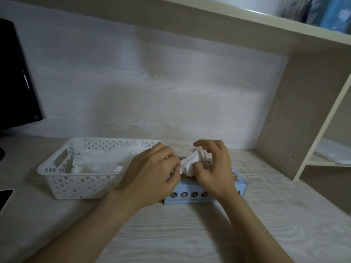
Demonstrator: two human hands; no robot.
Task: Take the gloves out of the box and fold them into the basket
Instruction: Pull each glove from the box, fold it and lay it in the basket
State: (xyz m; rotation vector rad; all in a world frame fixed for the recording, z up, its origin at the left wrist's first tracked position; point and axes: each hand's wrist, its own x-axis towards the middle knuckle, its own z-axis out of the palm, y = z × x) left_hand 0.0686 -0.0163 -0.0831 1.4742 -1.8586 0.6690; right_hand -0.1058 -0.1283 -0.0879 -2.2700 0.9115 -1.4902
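At the centre of the frame, we saw two bare hands meeting over a light blue box [191, 196] on a pale wood-grain desk [171, 234]. Between them rose a crumpled white glove [192, 161], its lower end at the opening in the box's top. The left hand [152, 173] lay knuckles up, its fingers curled together and their tips closed on the glove's left edge. The right hand [213, 168] pinched the glove's lower right side with thumb and a lower finger, while its upper fingers arched loosely apart above the glove. Just left of the box stood a white perforated basket [57, 177], and inside it we noted more white gloves [102, 158] lying flat in a pile. The left wrist crossed in front of the basket's near right corner. A dark monitor [15, 82] filled the left edge of the frame, and a black phone [4, 196] showed at the lower left. A cream shelf unit [247, 25] ran across the upper right, with a blue packet [334, 14], blurred, on top of it and a flat white object [334, 152] on a lower shelf at the right edge
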